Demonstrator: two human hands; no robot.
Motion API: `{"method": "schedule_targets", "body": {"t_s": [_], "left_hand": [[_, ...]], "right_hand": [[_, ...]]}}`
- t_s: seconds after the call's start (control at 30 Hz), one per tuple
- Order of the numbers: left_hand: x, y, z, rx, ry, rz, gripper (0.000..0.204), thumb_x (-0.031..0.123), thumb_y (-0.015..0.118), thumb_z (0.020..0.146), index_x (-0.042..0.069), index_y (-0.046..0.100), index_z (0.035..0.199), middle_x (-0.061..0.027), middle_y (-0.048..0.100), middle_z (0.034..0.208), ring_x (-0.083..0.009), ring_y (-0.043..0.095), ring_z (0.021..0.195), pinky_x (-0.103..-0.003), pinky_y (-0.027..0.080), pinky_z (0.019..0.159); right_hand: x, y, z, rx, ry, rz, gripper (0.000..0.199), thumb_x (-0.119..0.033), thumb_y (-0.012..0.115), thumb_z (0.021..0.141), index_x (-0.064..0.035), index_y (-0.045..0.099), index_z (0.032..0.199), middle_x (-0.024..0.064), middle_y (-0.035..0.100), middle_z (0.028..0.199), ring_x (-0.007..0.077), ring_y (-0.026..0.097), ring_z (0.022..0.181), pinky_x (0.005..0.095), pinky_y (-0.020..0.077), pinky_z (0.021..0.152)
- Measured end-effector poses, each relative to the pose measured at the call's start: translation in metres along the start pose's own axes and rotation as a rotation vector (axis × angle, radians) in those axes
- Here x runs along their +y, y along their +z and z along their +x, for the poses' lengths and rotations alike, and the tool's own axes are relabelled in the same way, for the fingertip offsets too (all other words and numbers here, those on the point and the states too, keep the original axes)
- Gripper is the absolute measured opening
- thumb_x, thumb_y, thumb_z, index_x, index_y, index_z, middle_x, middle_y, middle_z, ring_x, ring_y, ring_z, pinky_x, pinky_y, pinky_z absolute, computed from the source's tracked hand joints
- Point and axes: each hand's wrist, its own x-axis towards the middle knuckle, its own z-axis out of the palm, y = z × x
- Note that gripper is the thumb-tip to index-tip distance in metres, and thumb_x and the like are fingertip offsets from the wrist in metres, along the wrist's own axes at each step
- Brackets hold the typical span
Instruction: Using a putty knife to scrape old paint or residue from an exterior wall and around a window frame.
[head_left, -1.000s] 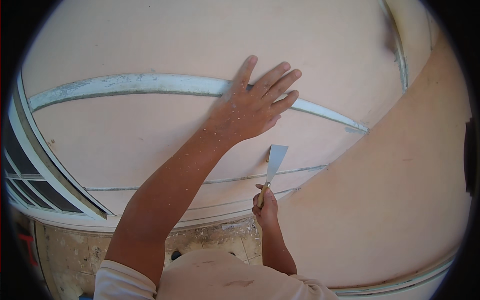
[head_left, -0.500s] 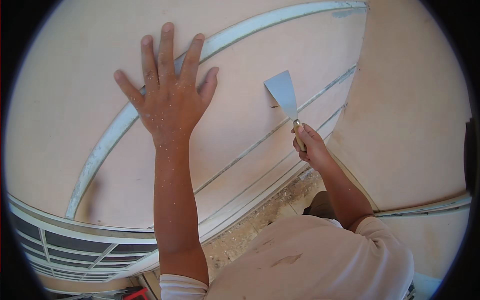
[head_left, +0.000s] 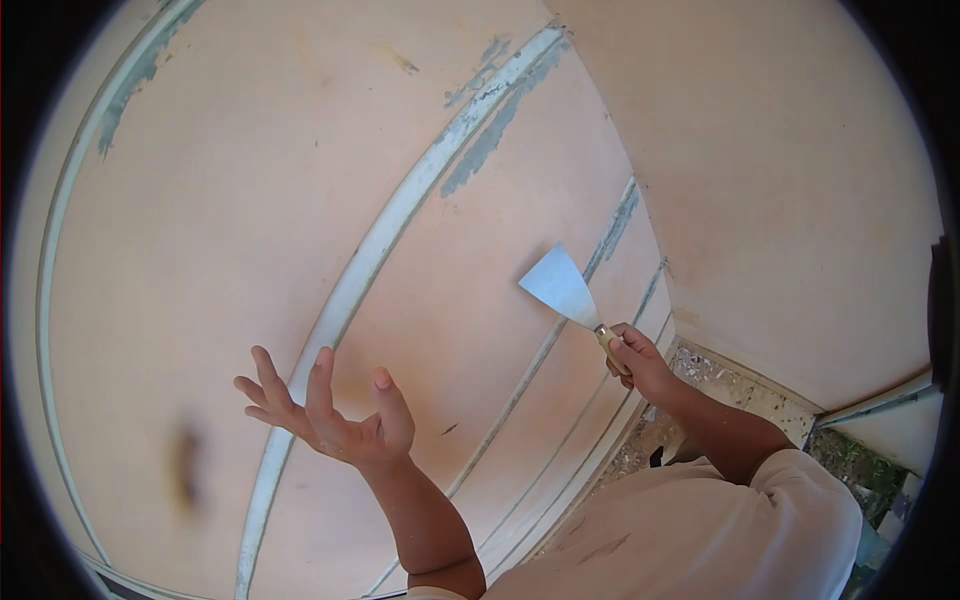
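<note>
My right hand (head_left: 642, 362) grips the short wooden handle of a putty knife (head_left: 562, 285). Its wide, flat metal blade points up and to the left, in front of the pinkish wall (head_left: 400, 330). My left hand (head_left: 335, 415) is empty, with its fingers spread and partly curled and the palm turned up. It is in front of a pale raised band (head_left: 375, 245) that curves across the wall. Whether the blade or my left hand touches the wall, I cannot tell.
Narrower strips (head_left: 528, 380) cross the wall lower down. Grey patches (head_left: 490, 145) show beside the bands where paint is gone. A second wall (head_left: 780, 180) meets this one at a corner on the right. Debris lies on the floor (head_left: 745, 385) below the corner.
My left hand has come down from its flat, spread pose at the wall and turned palm up. The view has tilted and shifted, showing more upper wall. The putty knife stays in my right hand.
</note>
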Motion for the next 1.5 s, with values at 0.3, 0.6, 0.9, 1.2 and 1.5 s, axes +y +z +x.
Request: {"method": "schedule_targets", "body": {"t_s": [0.3,0.6,0.9,1.2,1.5], "left_hand": [[0.036,0.098,0.01,-0.15,-0.057,0.548,0.057,0.051,0.057,0.09,0.015,0.05,0.134,-0.0199,0.035,0.153,-0.0431,0.022,0.145,-0.067,0.008,0.112],[0.037,0.11,0.015,-0.264,-0.033,0.899,0.063,0.062,0.041,0.094,0.013,0.051,0.133,-0.0243,0.03,0.154,-0.0404,0.025,0.145,-0.063,0.01,0.113],[0.035,0.108,0.013,-0.255,-0.022,0.904,0.066,0.064,0.037,0.094,0.018,0.039,0.141,-0.0187,0.029,0.155,-0.0377,0.026,0.145,-0.063,0.015,0.113],[0.027,0.108,0.013,-0.263,-0.015,0.939,0.068,0.065,0.035,0.093,0.015,0.041,0.138,-0.0212,0.028,0.155,-0.0397,0.025,0.145,-0.063,0.014,0.113],[0.033,0.106,0.012,-0.264,0.0,1.011,0.068,0.066,0.032,0.094,0.016,0.042,0.138,-0.0212,0.031,0.154,-0.0387,0.027,0.144,-0.062,0.016,0.114]], "right_hand": [[-0.099,-0.043,0.081,-0.272,0.038,-0.01,0.029,-0.038,0.05,0.102,-0.0111,0.056,0.11,-0.0006,0.055,0.074,0.0035,0.042,0.055,0.0195,0.0359,0.048],[-0.063,-0.098,0.095,-0.096,0.32,0.204,0.025,-0.034,0.051,0.102,-0.0112,0.056,0.111,-0.0009,0.055,0.076,0.0037,0.042,0.053,0.0201,0.0367,0.046],[-0.125,-0.089,0.15,-0.165,-0.043,0.138,0.029,-0.035,0.045,0.103,-0.0088,0.054,0.111,0.0048,0.058,0.073,0.0065,0.042,0.049,0.0218,0.0374,0.046],[-0.089,-0.111,0.139,-0.144,0.12,0.156,0.029,-0.036,0.04,0.105,-0.0103,0.054,0.107,0.0008,0.055,0.069,0.0041,0.04,0.051,0.0203,0.0339,0.045],[-0.074,-0.137,0.132,-0.089,0.238,0.189,0.034,-0.041,0.04,0.104,-0.0104,0.055,0.109,0.0008,0.054,0.069,0.0042,0.042,0.052,0.0209,0.0357,0.044]]}}
